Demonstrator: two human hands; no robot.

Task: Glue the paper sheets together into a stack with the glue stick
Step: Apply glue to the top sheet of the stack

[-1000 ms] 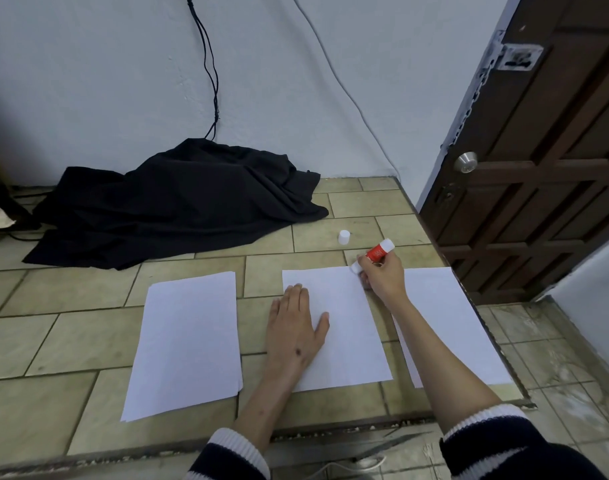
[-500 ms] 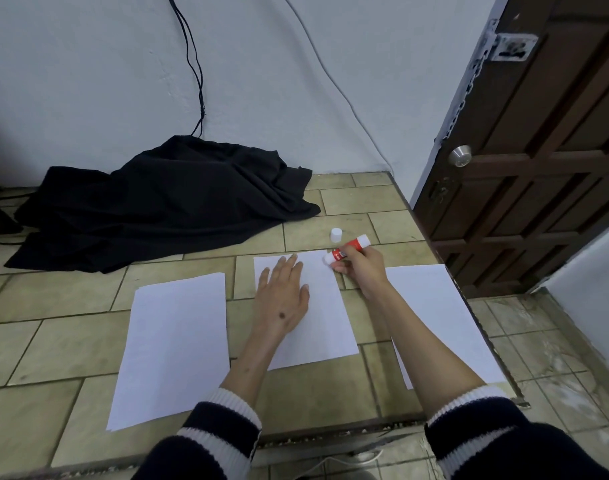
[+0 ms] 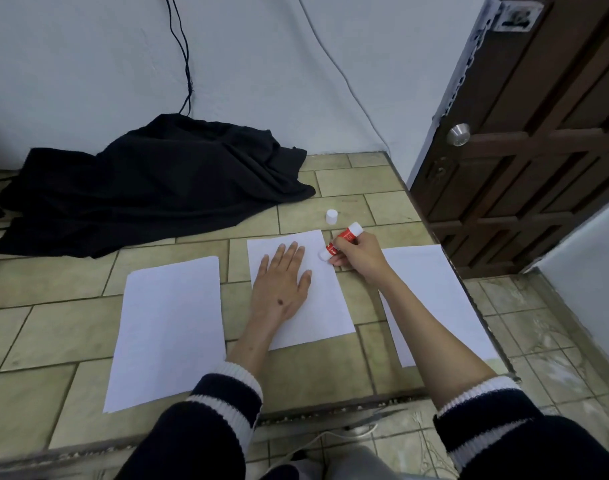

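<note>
Partly, flat left hand [image 3: 283, 285] hides middle sheet [image 3: 325, 306]; right hand [image 3: 356, 254] grips glue stick [image 3: 341, 241].

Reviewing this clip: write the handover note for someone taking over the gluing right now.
Left hand: flat, pressing the middle sheet.
Right hand: grips the glue stick, tip on that sheet's far right edge.
Cap off, standing on the tiles beyond the sheet.
Left sheet and right sheet lie apart, unstacked.
Done: stick uncapped, gluing under way.
Left: finish gluing, stack the sheets.
</note>
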